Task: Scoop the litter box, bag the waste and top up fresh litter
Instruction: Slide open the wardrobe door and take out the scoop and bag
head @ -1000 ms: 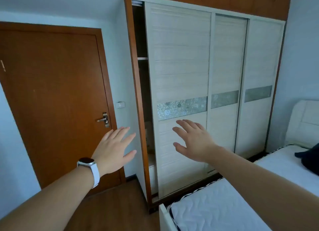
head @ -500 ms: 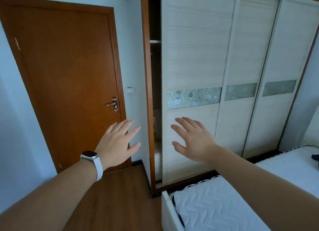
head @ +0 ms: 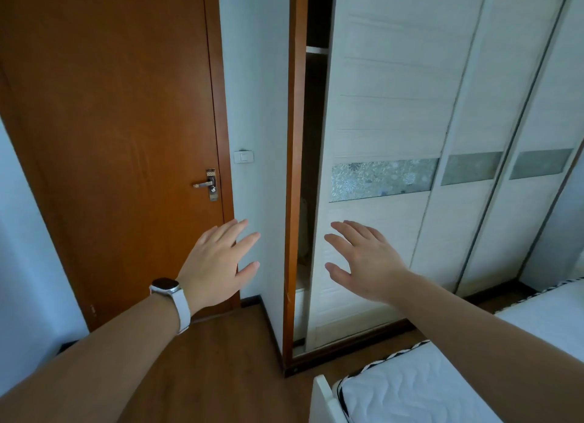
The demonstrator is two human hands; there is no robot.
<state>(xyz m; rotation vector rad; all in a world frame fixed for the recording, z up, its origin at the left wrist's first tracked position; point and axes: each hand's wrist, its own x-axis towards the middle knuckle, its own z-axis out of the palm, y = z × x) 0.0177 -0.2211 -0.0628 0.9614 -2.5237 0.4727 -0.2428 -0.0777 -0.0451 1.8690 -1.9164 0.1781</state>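
Observation:
No litter box, scoop, bag or litter shows in the head view. My left hand point(head: 218, 264) is stretched out in front of me, palm down, fingers apart, empty, with a white-strapped watch point(head: 172, 299) on its wrist. My right hand point(head: 363, 259) is held out beside it, also spread and empty. Both hover in the air ahead of a white sliding wardrobe point(head: 395, 112), touching nothing.
A closed brown wooden door point(head: 110, 138) with a metal handle point(head: 205, 184) stands at the left. The wardrobe's left panel is slid partly aside, leaving a dark narrow gap point(head: 311, 169). A white mattress corner point(head: 410, 388) sits at the lower right. Wooden floor point(head: 221, 359) lies below.
The view has swung left and down: the door takes up more of the frame and the bed has slid toward the lower right. Both hands keep the same spread pose.

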